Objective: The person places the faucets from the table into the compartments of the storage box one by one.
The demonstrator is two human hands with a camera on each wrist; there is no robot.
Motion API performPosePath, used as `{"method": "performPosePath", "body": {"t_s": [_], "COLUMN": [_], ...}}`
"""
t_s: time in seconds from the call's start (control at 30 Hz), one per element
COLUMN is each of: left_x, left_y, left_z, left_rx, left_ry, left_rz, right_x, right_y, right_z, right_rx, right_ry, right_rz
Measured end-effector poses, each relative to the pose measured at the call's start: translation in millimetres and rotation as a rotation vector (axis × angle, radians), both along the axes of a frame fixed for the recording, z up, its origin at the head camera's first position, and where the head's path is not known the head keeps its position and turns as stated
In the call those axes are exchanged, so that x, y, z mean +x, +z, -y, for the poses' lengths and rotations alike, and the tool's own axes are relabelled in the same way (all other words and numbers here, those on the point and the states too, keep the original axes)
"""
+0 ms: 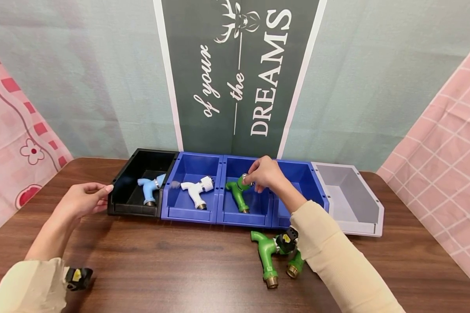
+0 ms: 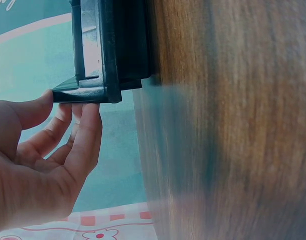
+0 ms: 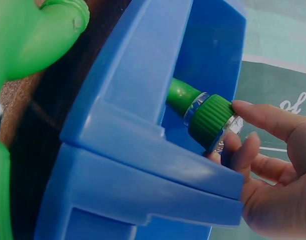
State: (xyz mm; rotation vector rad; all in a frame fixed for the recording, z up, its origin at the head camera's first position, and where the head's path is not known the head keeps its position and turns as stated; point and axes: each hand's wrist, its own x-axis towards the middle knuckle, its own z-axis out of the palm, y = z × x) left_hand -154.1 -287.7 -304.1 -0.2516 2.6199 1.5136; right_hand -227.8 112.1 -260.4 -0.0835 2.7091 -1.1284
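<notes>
Nearest, two green taps lie on the surface. Beyond them, the left hand touches the black bin's side with loose, unclenched fingers. Farther in, the right hand's fingers pinch the knob of a third green tap inside the middle blue bin, long axis running near to far, brass end toward the person, spout leftward.

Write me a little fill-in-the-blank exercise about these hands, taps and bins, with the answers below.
1. The left hand touches a bin coloured ____.
2. The tap touched by the right hand is ____.
3. The white tap lies in a container coloured ____.
4. In the head view, the rightmost bin is ____.

Missing words: black; green; blue; grey.
</notes>
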Motion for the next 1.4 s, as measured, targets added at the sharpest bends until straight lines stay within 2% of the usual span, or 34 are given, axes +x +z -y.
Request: {"method": "performPosePath", "body": {"t_s": [0.3,0.67,0.93,1.17,1.4], "left_x": [1.6,1.9,2.1,1.0,0.7], "left_y": [1.0,0.5,0.5,1.2,1.5], "left_z": [0.0,-0.5,-1.3,-2.0,-1.8], "left_rx": [0.008,0.000,0.000,0.010,0.022], "left_ry": [0.001,0.003,0.004,-0.003,-0.006], "left_rz": [0.004,0.002,-0.002,-0.007,-0.006], "right_x": [0.1,1.0,0.6,0.1,1.7], "right_y": [-3.7,-0.1,3.9,9.4,18.6], "right_z": [-3.8,-5.5,-11.2,-18.9,-26.9], "right_rx": [0.058,-0.070,-0.154,-0.224,-0.176], "right_ry": [0.027,0.036,0.042,0.080,0.145], "right_rz": [-0.034,0.070,0.115,0.137,0.137]}}
